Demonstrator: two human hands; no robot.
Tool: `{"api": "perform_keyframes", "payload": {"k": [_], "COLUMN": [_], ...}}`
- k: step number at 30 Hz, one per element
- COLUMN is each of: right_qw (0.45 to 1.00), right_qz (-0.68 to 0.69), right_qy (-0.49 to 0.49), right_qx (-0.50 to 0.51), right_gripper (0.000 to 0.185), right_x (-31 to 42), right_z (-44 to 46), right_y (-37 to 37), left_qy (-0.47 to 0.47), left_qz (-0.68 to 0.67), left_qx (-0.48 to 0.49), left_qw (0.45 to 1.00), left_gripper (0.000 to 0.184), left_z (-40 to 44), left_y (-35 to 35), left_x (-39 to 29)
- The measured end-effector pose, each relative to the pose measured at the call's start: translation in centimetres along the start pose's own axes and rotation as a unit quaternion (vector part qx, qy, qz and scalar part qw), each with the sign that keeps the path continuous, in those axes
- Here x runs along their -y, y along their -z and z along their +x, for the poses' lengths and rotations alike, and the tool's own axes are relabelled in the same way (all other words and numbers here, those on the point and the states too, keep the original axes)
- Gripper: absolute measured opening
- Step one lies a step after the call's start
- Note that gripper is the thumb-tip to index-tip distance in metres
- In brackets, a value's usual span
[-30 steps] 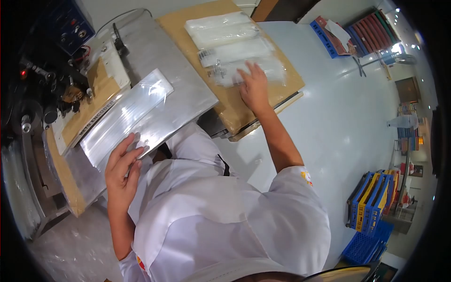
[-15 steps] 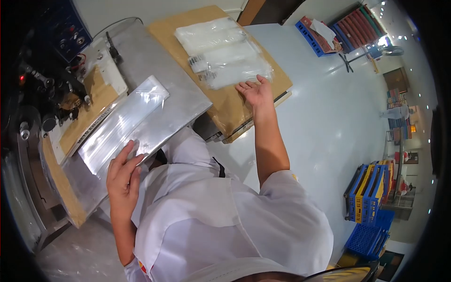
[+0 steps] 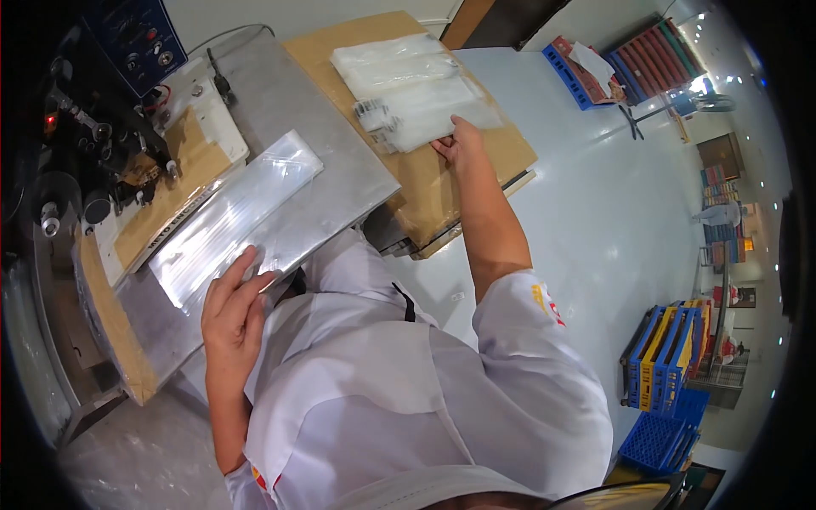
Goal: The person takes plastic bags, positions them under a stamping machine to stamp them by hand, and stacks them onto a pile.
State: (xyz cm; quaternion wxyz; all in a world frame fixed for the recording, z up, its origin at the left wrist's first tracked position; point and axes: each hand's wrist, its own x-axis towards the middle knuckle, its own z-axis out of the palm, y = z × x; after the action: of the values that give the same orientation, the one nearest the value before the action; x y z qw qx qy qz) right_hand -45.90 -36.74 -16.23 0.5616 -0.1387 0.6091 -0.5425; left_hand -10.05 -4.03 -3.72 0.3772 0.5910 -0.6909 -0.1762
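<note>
A flat stack of clear plastic bags (image 3: 242, 217) lies slantwise on the metal worktop by the machine. My left hand (image 3: 234, 310) is beside its near edge, fingers stretched and slightly apart, holding nothing. Farther right, bundles of plastic bags (image 3: 395, 64) with dark printed marks lie on a brown cardboard-covered surface. My right hand (image 3: 461, 146) is closed on the near edge of the closest bundle of plastic bags (image 3: 433, 115), thumb on top and fingers curled by its side. Its fingertips are partly hidden.
A machine with a dark blue control panel (image 3: 140, 47) and black rollers stands at the left. The metal worktop (image 3: 357, 183) ends near my lap. Blue and yellow crates (image 3: 659, 357) are stacked on the floor at right, with a red and blue crate (image 3: 582, 72) farther back.
My right hand has gone from open beside the nearest bundle to closed on its edge. That bundle now sits closer over the one behind it. My left hand stays almost in place.
</note>
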Motion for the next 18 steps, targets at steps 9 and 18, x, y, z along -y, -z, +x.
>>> {"api": "perform_keyframes", "payload": {"k": [9, 18], "right_qw": [0.986, 0.986], "right_qz": [-0.039, 0.038], "right_qy": [0.129, 0.156], "right_qx": [-0.103, -0.035], "right_gripper": [0.031, 0.028], "right_x": [-1.2, 1.6], "right_z": [-1.3, -2.8], "right_y": [5.1, 6.0], "left_qy": [0.01, -0.006], "left_qz": [0.011, 0.006], "left_qx": [0.014, 0.005], "left_qw": [1.0, 1.0], "left_gripper": [0.027, 0.031], "left_z": [0.2, 0.4], "left_y": [0.3, 0.1], "left_x": [-0.3, 0.0]}}
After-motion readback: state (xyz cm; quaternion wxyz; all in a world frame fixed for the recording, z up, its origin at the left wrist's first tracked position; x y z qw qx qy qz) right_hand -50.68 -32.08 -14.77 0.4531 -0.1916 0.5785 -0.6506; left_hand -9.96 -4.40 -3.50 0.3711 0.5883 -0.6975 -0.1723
